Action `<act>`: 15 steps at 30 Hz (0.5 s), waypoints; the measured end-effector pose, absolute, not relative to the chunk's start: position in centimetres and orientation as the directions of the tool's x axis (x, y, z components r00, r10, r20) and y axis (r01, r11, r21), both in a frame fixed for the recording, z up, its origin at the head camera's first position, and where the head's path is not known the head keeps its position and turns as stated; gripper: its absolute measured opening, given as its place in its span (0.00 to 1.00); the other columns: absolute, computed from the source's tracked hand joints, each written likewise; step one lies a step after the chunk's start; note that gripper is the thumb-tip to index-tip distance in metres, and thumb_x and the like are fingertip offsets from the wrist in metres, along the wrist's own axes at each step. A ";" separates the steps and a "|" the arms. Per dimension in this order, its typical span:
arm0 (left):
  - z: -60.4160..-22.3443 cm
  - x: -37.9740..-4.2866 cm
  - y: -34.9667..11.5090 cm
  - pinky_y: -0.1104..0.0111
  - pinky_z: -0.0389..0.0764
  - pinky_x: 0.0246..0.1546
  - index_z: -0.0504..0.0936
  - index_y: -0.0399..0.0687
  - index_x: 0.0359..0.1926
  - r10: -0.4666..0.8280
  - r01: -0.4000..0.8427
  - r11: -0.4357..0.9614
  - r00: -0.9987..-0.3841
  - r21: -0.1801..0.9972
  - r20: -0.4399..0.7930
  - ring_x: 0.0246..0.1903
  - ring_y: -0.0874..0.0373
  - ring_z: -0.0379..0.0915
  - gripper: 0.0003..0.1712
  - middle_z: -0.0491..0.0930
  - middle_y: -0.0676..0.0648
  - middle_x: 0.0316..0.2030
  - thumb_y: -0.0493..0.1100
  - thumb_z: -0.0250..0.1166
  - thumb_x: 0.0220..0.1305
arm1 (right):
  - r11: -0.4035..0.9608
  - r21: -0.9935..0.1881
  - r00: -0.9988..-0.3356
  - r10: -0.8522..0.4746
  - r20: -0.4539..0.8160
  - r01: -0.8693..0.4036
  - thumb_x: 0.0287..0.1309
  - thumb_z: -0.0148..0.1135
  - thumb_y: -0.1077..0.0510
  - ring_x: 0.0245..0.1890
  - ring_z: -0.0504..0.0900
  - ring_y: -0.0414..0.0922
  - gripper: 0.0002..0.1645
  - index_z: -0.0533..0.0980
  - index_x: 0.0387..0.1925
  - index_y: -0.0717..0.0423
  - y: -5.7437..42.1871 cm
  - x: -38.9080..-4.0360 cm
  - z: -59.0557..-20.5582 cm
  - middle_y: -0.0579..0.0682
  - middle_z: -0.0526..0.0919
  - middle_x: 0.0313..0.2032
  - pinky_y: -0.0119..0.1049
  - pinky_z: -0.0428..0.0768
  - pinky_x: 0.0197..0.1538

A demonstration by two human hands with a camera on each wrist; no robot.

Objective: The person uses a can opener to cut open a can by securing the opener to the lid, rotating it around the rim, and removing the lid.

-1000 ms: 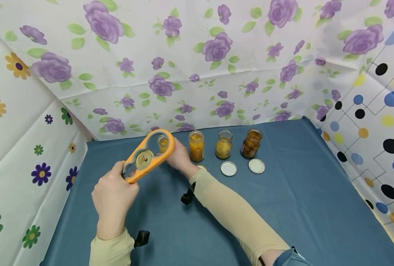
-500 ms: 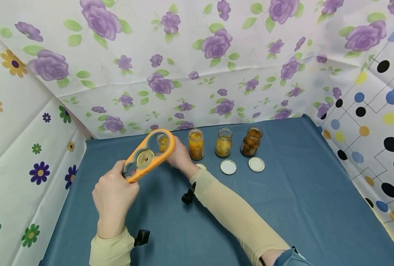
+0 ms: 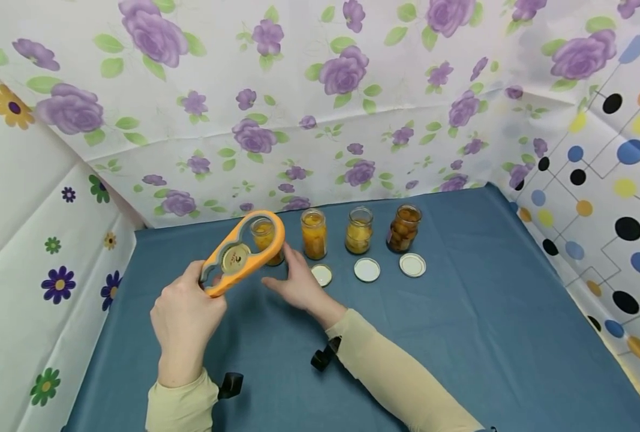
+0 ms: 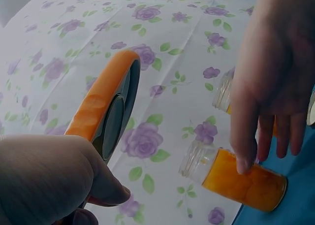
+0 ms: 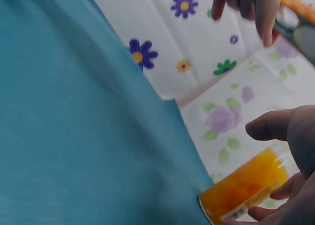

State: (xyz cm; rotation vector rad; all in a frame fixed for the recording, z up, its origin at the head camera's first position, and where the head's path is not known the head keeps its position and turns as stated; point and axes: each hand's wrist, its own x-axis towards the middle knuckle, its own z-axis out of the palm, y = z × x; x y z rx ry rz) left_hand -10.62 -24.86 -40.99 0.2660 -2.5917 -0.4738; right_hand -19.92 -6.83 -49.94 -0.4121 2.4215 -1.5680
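My left hand (image 3: 187,318) grips one end of an orange jar opener (image 3: 255,261) with grey inner edges, held up above the table. A round gold lid (image 3: 236,258) with dark print sits in the opener's middle. Behind the opener, the leftmost jar (image 4: 246,180) of orange fruit stands lidless on the table, partly covered in the head view. My right hand (image 3: 300,285) is beside this jar on its right, thumb and fingers spread apart. In the right wrist view the fingers (image 5: 270,126) are close to the jar; whether any touches it I cannot tell.
Right of that jar stand three more uncovered glass jars: one of orange fruit (image 3: 314,235), one pale yellow (image 3: 359,231), one dark brown (image 3: 403,229). Before them lie three lids (image 3: 322,275), pale side up. Flowered cloth walls (image 3: 320,120) bound the blue table (image 3: 460,336).
My right hand has let go of the leftmost jar and drawn back toward me, its fingers spreading. My left hand keeps the opener in nearly the same place.
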 end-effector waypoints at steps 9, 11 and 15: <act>-41.2 -11.0 -23.8 0.59 0.63 0.08 0.82 0.52 0.38 -0.224 -0.051 0.930 -0.864 0.365 0.450 0.10 0.51 0.62 0.09 0.74 0.48 0.17 0.42 0.62 0.54 | -0.134 -0.989 -0.845 -0.534 0.024 0.056 0.72 0.51 0.39 0.53 0.78 0.45 0.27 0.75 0.60 0.52 -4.5 -17.7 -48.0 0.49 0.83 0.50 0.56 0.76 0.56; -41.3 -11.0 -23.5 0.58 0.63 0.08 0.82 0.52 0.38 -0.204 -0.029 0.933 -0.864 0.360 0.461 0.10 0.51 0.63 0.09 0.76 0.48 0.18 0.42 0.62 0.54 | -0.247 -0.952 -0.778 -0.628 0.016 0.180 0.73 0.46 0.37 0.53 0.78 0.48 0.32 0.74 0.60 0.57 -4.1 -17.5 -47.7 0.50 0.83 0.49 0.56 0.75 0.56; -41.4 -11.1 -22.9 0.56 0.66 0.09 0.84 0.52 0.39 -0.160 0.029 0.935 -0.853 0.352 0.497 0.12 0.50 0.68 0.11 0.81 0.47 0.23 0.41 0.64 0.52 | -0.393 -0.829 -0.656 -0.754 0.042 0.399 0.76 0.36 0.35 0.56 0.76 0.49 0.37 0.71 0.63 0.60 -3.5 -17.4 -47.5 0.51 0.81 0.52 0.48 0.74 0.54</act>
